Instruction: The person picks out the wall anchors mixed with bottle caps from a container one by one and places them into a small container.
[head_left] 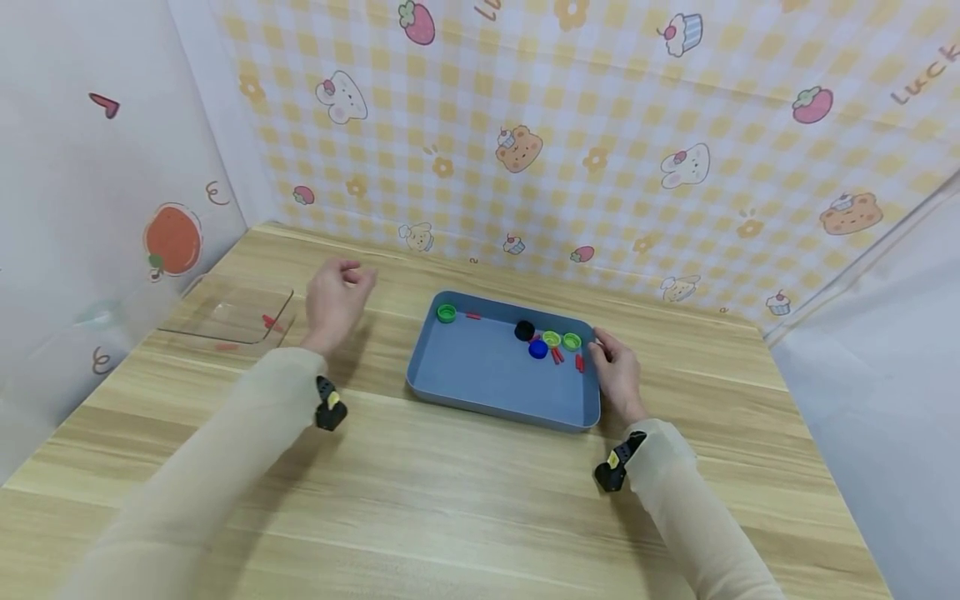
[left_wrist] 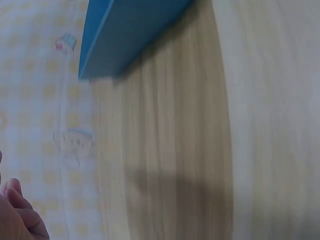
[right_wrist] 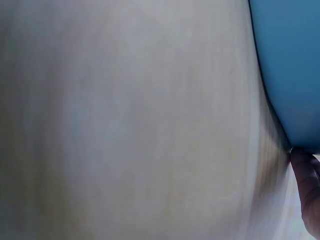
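Observation:
A shallow blue-grey tray (head_left: 480,367) lies on the wooden table. My right hand (head_left: 619,375) grips its right wall, thumb and fingers at the rim; the right wrist view shows a fingertip against the tray (right_wrist: 295,75). Inside are a green cap (head_left: 446,313), a black cap (head_left: 524,331), a blue cap (head_left: 537,349), two yellow-green caps (head_left: 572,342) and several short red sticks (head_left: 557,356). Left of the tray, my left hand (head_left: 336,304) hovers over the table, its fingers loosely curled, with nothing visible in them. The left wrist view shows only its fingertips.
A clear plastic box (head_left: 225,335) stands at the table's left, with a few red sticks (head_left: 272,322) showing through it. A patterned cloth (head_left: 480,192) hangs along the back edge. White sheets close off both sides.

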